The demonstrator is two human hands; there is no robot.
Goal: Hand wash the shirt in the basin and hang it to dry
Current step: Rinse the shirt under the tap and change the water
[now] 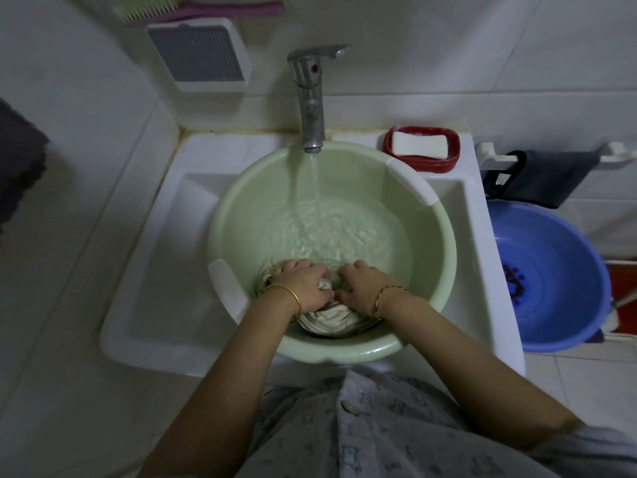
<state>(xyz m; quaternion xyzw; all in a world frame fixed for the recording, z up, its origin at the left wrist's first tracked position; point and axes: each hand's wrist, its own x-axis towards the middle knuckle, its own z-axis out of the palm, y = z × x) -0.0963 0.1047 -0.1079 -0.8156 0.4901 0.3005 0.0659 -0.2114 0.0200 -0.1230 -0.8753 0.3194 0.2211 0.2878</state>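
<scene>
Head view: cream shirt (331,320) bunched at 6 o'clock in the green basin (241,208); tap (310,108) runs at 12.
Hands: left hand (303,282) and right hand (362,284) each grip the cream shirt.
Progress: mid-wash, I judge; wringing, hanging remain.

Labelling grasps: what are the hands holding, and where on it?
Both grip the bunched cream shirt in the green basin: left hand on the wad's left side, right hand on its right side.

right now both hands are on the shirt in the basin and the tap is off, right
No: the tap is running; the head view shows water pouring into the basin. Left hand and right hand are on the shirt.
</scene>
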